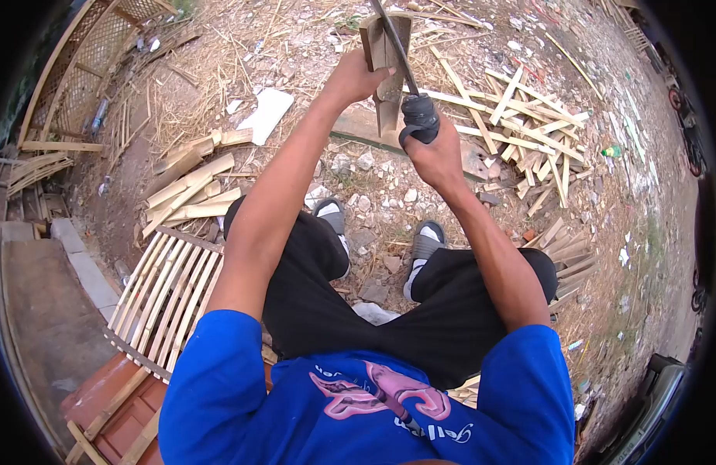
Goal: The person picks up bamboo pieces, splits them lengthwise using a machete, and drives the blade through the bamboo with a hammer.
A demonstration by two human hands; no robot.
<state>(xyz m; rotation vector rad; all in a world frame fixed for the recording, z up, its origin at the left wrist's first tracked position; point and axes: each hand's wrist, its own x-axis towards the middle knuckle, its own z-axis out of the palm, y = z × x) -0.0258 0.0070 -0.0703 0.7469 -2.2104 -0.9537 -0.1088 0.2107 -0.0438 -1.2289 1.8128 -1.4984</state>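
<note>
My left hand (356,79) grips the edge of a split bamboo piece (381,58), which is held upright in front of me with its hollow side showing. In my right hand (438,151) is a long, narrow-bladed knife (397,46), held by its black wrapped handle. The blade slants up across the bamboo; whether it touches or cuts into it I cannot tell. Beneath both hands lies a weathered wooden plank (362,130) on the ground.
Thin bamboo strips (528,128) lie piled to the right. Split bamboo lengths (191,198) lie at left, near a slatted bamboo panel (168,291) and a white scrap (270,115). Further bamboo pieces (571,260) sit beside my right knee. Stones and straw litter the ground.
</note>
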